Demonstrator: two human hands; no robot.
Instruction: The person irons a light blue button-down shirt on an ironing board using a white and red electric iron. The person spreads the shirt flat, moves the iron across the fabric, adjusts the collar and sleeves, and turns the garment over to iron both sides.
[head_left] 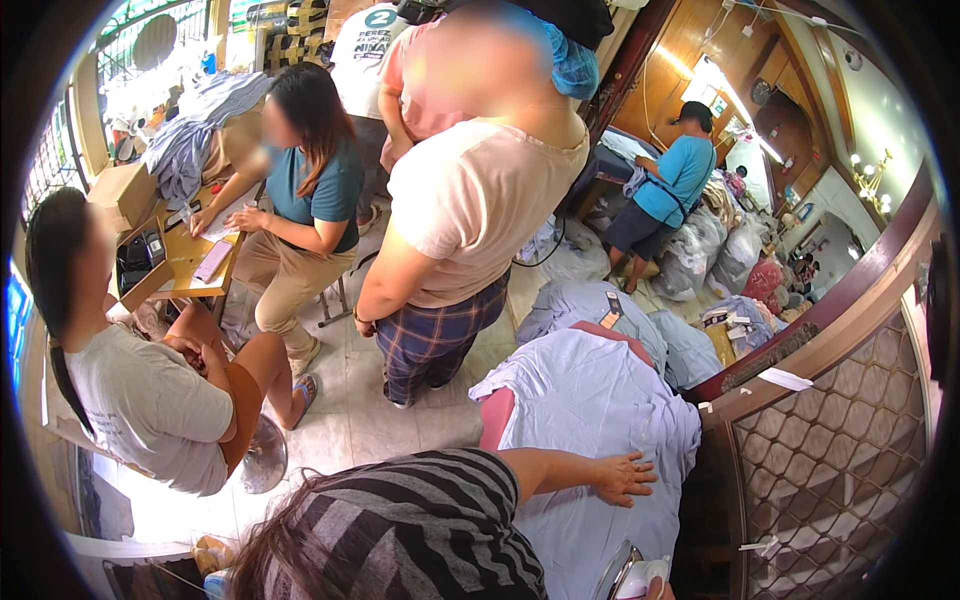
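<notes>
A light blue cloth [590, 410] is draped over a padded ironing board [494, 417] with a dull red cover, its edges hanging down. My left hand [625, 479] rests palm-down on the cloth, fingers spread, holding nothing. That arm comes out of a grey and black striped sleeve. At the bottom edge, a clothes iron [632, 577] stands on the near part of the cloth. My right hand [656, 589] is around its handle, mostly cut off by the frame. Beyond the board's far end lie more pale blue garments [570, 305], one with a dark tag.
A person in a cream top [475, 200] stands past the board. Two seated people are at the left, near a small wooden table [190, 255] with a phone. A metal lattice gate [830, 460] borders the right. Bagged clothes [690, 260] fill the back room.
</notes>
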